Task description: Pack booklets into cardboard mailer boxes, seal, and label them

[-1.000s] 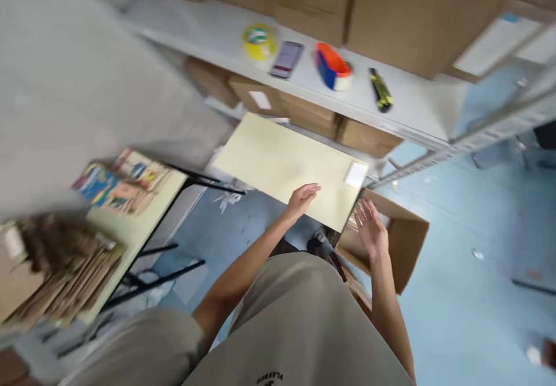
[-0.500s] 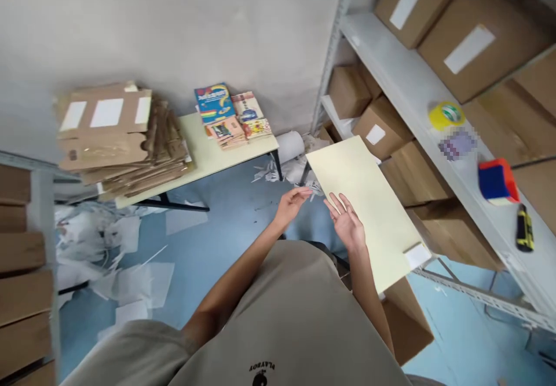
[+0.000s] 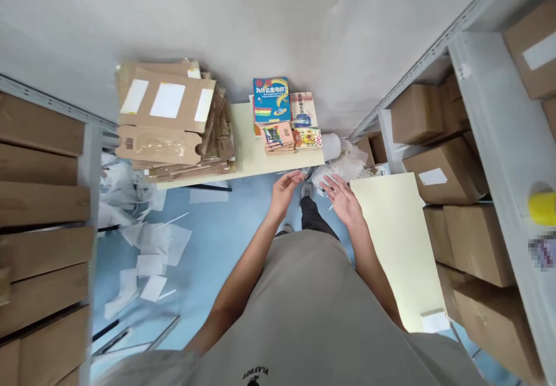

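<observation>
Cramped stockroom, table (image 3: 243, 157) dead ahead.
Both hands empty, fingers spread: left hand (image 3: 284, 188) sits just under the books (image 3: 284, 116), right hand (image 3: 343, 200) slightly further off, to their right.

Plain grey wall (image 3: 260, 21) across the top of the frame. Blue floor (image 3: 217, 247) in the middle, strewn with white paper scraps (image 3: 147, 258) at lower left. Pale table (image 3: 247, 154) at centre against the wall. Metal shelving (image 3: 508, 142) stacked with cardboard boxes (image 3: 443, 174) along the right edge; more brown boxes (image 3: 39, 200) at left.
</observation>
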The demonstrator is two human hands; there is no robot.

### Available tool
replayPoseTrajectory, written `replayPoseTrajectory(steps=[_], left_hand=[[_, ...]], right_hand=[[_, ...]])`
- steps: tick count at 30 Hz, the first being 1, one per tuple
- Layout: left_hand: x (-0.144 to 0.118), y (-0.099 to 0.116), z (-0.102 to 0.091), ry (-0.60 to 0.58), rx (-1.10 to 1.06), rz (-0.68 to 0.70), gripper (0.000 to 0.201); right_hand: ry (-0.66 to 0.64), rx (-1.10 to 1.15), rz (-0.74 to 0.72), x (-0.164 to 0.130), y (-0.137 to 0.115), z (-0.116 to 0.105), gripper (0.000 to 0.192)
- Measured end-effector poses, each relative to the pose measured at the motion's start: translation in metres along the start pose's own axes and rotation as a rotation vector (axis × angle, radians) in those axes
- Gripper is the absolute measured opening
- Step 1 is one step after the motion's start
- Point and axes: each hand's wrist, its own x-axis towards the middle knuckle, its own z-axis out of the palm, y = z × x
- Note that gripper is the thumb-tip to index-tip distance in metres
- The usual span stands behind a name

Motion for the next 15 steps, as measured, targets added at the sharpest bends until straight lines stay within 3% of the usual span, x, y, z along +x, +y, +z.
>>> replayPoseTrajectory(steps=[4, 9, 15], left_hand=[[0.056, 0.014, -0.014, 0.125, 0.046, -0.045, 0.048], [0.121, 0.023, -0.033, 0.314, 0.187, -0.177, 0.042], [0.181, 0.015, -0.057, 0.502, 0.318, -0.275, 0.051]], right_hand=[[-0.081, -0.121, 0.121, 0.092, -0.003, 0.01, 0.059], [-0.085, -0.271, 0.278, 0.198, 0.01, 0.027, 0.053], [-0.168, -0.598, 0.257, 0.298, 0.032, 0.041, 0.046]])
